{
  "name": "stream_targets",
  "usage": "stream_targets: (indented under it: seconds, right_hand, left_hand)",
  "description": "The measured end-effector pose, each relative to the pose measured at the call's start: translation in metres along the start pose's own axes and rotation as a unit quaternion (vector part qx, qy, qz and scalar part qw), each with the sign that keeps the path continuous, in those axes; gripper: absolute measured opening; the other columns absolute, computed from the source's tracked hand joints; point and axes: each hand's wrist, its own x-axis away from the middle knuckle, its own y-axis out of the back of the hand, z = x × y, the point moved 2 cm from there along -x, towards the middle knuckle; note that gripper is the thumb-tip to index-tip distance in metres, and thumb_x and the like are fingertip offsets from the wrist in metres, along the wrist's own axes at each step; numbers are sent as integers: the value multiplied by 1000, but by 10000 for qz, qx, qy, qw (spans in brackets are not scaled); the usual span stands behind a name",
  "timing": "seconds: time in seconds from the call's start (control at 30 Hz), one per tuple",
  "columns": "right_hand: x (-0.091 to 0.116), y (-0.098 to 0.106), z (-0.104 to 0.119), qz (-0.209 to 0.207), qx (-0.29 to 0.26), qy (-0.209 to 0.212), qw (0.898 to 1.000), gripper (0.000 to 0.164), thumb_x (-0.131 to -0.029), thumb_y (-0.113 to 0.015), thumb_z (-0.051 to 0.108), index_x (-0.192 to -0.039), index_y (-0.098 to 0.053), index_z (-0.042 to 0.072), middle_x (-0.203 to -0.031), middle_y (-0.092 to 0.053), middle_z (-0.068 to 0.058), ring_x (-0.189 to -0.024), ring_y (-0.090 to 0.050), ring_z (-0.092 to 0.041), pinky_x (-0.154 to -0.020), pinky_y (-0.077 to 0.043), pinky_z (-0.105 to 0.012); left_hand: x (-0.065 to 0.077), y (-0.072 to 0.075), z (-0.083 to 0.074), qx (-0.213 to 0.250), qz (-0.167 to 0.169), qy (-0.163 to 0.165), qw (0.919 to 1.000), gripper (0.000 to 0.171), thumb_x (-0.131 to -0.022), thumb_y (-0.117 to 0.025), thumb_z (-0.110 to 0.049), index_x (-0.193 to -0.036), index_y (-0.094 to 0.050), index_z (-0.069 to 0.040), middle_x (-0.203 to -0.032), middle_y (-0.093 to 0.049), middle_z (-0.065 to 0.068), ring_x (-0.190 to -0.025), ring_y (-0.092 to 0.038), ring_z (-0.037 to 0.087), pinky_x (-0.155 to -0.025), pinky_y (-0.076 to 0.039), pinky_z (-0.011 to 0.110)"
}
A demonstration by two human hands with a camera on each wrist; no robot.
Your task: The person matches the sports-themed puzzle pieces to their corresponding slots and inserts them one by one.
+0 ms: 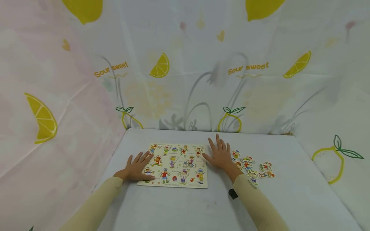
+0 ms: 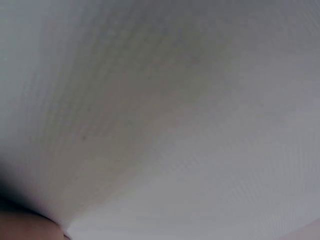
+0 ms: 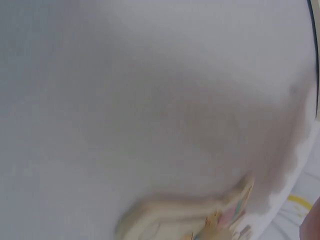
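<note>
Cream board (image 1: 165,164) touches the spread left hand (image 1: 135,168) — right hand (image 1: 220,157) spread at its edge.

Flat rectangular cream board (image 1: 165,162) on the white tabletop (image 1: 185,207)
My left hand (image 1: 135,168) lies over its left edge, my right hand (image 1: 221,156) at its right; flat multicoloured figure-shaped cutouts (image 1: 248,166) lie right of that hand.

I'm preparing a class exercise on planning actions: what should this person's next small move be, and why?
Probably shift the right hand rightward and pinch one loose figure: that hand holds nothing, several figures lie beside it, and the left hand lies over the board's left edge, where it could steady it.
</note>
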Motion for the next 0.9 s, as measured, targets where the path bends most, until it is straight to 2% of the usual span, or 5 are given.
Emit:
stream_targets:
  seconds: [0.23, 0.47, 0.57, 0.73, 0.9]
  right_hand:
    - [1, 17, -11, -146, -25, 5, 9999, 82, -94, -51, 57, -159, -22, 16, -166, 0, -20, -146, -20, -46, -116, -12, -67]
    - [5, 16, -33, -120, 156, -321, 9993, 79, -96, -52, 56, -156, -25, 12, -164, -8, -23, -137, -36, -50, -110, -27, -66]
    - [9, 13, -49, -210, -85, -526, 9984, 78, -96, -56, 52, -154, -28, 8, -161, -14, -25, -131, -40, -54, -103, -35, -67]
    - [15, 16, -69, -597, -1071, -535, 9910, 68, -94, -67, 30, -145, -38, -3, -148, -34, -32, -117, -54, -51, -90, -47, -63]
    - [23, 19, -84, -596, -1650, -757, 9816, 52, -92, -69, 16, -134, -51, -9, -144, -37, -35, -114, -57, -46, -95, -48, -57]
  left_hand:
    - [-5, 3, 4, -26, -71, -33, 10000, 119, -71, -55, -88, -161, -10, -25, -168, -3, 6, -153, 1, 40, -112, 9, 72]
    - [-5, 4, 5, -30, -183, -65, 9998, 118, -70, -58, -86, -160, -14, -24, -168, -6, 8, -152, -3, 42, -111, 7, 74]
    - [-4, 1, 4, 23, -72, -71, 9999, 119, -70, -56, -87, -160, -11, -25, -168, -4, 8, -152, -1, 42, -111, 9, 73]
    - [-3, -6, 6, -158, -92, -25, 9998, 119, -70, -54, -89, -161, -12, -24, -168, -4, 7, -153, 0, 40, -111, 6, 73]
    - [-4, -4, 6, -60, -61, -9, 10000, 119, -70, -57, -87, -161, -11, -24, -168, -4, 6, -153, -1, 40, -112, 7, 73]
